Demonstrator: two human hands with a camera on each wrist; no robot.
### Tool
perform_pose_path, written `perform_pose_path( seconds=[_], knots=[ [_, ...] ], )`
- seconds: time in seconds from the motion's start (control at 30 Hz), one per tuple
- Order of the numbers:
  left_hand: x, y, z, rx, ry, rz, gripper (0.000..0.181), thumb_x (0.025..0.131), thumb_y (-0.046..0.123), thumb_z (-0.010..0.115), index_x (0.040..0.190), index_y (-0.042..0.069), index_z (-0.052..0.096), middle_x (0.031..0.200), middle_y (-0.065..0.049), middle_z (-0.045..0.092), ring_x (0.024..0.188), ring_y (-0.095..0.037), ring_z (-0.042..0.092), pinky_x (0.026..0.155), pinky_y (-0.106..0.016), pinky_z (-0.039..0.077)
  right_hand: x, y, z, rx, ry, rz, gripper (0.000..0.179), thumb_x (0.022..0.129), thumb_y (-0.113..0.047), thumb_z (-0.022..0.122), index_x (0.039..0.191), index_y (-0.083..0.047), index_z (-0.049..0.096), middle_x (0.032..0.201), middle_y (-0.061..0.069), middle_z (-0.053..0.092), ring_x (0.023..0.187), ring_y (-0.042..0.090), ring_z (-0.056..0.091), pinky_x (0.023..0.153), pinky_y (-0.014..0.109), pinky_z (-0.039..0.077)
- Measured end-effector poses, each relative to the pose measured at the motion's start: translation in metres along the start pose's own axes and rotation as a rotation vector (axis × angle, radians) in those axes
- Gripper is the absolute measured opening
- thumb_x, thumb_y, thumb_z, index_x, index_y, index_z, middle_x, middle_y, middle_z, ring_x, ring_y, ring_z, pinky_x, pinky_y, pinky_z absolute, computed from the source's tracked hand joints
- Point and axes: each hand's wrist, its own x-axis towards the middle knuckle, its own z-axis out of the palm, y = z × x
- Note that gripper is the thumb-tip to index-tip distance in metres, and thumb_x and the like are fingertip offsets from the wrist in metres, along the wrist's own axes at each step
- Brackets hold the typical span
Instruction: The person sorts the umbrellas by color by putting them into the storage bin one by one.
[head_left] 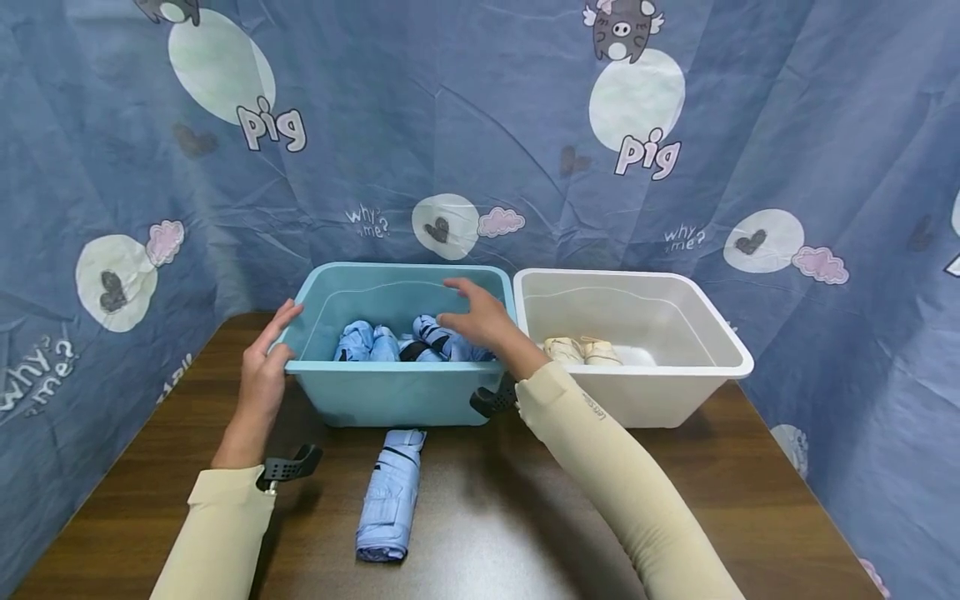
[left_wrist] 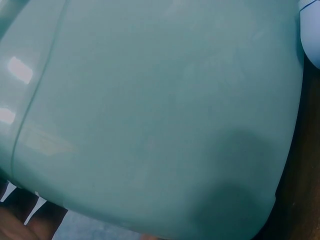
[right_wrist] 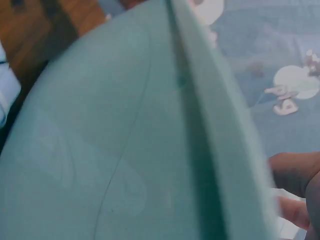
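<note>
My left hand (head_left: pixel 262 371) rests against the left rim of a teal bin (head_left: pixel 390 396), its fingers extended along the edge. Above the bin's right part hovers my right hand (head_left: pixel 483 317), thumb and fingers spread apart with nothing visible between them. Several blue rolled cloth bundles (head_left: pixel 355 342) with dark markings lie inside the bin, just below and left of that hand. One more blue rolled bundle (head_left: pixel 390 496), crossed by thin dark bands, lies on the table in front. The left wrist view shows mostly the bin's outer wall (left_wrist: pixel 160 110), with a few fingertips at the lower left.
A white bin (head_left: pixel 652 396) stands against the teal one on the right, with cream rolled bundles (head_left: pixel 600 352) inside. Both sit on a dark wooden table (head_left: pixel 480 533). Behind hangs a blue curtain (head_left: pixel 495 125) with printed pigs.
</note>
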Motion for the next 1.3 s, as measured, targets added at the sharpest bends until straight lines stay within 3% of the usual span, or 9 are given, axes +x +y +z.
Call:
perform_pose_path(
  seconds=[0.27,0.53,0.83,1.13,1.3],
  knots=[
    [0.001,-0.001,0.000,-0.005,0.007,0.001,0.059,0.083,-0.006,0.034,0.139,0.005,0.052,0.151,0.002,0.040,0.140,-0.013,0.030,0.101,-0.023,0.026,-0.035,-0.002,-0.010,0.234,0.023,-0.056,0.057,0.091,-0.023,0.066,0.144,-0.020,0.044,0.147,0.011,0.044,0.126,0.037,0.050,0.097,0.046,0.043],
    [0.000,-0.007,0.000,-0.007,-0.003,-0.004,0.059,0.084,-0.006,0.034,0.140,0.005,0.051,0.152,0.001,0.038,0.140,-0.015,0.030,0.101,-0.023,0.027,-0.074,0.000,-0.013,0.421,0.047,-0.089,0.050,0.091,-0.025,0.066,0.139,-0.027,0.050,0.142,0.004,0.049,0.123,0.027,0.054,0.093,0.043,0.047],
    [0.002,-0.003,-0.001,-0.015,-0.003,0.014,0.059,0.084,-0.005,0.033,0.139,0.005,0.051,0.152,-0.002,0.038,0.141,-0.015,0.029,0.103,-0.026,0.025,-0.108,0.008,-0.017,0.629,0.116,-0.137,0.045,0.092,-0.021,0.066,0.135,-0.024,0.053,0.135,0.001,0.053,0.114,0.022,0.060,0.087,0.036,0.051],
    [0.002,-0.002,0.001,-0.019,0.000,0.007,0.060,0.084,-0.005,0.033,0.139,0.006,0.052,0.151,0.000,0.039,0.141,-0.015,0.030,0.099,-0.024,0.026,-0.139,0.017,0.003,0.805,-0.036,-0.129,0.044,0.093,-0.015,0.063,0.136,-0.013,0.051,0.133,0.018,0.051,0.115,0.037,0.056,0.083,0.044,0.052],
    [0.002,-0.002,0.001,-0.027,0.014,0.012,0.060,0.083,-0.005,0.034,0.138,0.005,0.053,0.151,-0.001,0.041,0.140,-0.014,0.031,0.101,-0.024,0.026,-0.148,0.021,0.021,0.808,-0.106,-0.084,0.046,0.093,-0.015,0.063,0.137,-0.012,0.051,0.134,0.020,0.050,0.108,0.032,0.060,0.080,0.045,0.053]
  ],
)
